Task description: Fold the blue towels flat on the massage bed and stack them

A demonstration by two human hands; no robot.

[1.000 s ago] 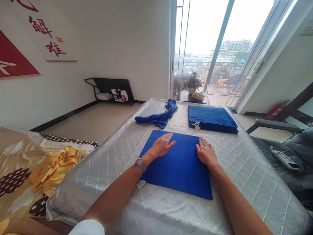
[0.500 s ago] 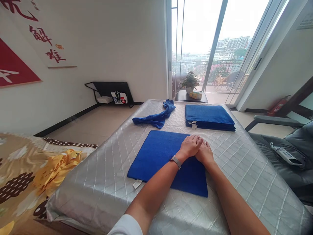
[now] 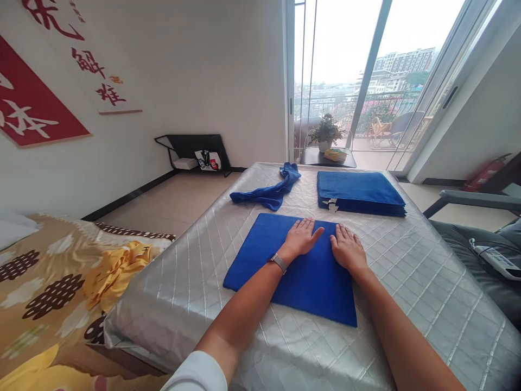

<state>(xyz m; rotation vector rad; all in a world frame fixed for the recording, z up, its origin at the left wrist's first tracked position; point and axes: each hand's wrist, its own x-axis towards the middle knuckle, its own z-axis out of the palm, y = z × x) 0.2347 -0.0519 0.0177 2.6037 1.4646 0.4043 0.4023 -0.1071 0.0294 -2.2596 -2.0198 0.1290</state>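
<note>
Cloth, blue, laid flat on silver quilted cover. Left hand palm-down on it, fingers nearly together, thumb apart; right hand at far right corner, fingers slightly spread. Beyond, leftward, twisted blue cloth; rightward, white-tagged blue stack.

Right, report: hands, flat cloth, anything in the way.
Left hand over blue cloth, right hand at its right edge, both palm down. Cloth flat. Crumpled cloth and cloth stack beyond, neither on it.

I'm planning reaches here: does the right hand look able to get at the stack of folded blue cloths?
Probably yes: the bare right hand lies near the stack of folded blue cloths, with only silver quilted sheeting showing between.
</note>
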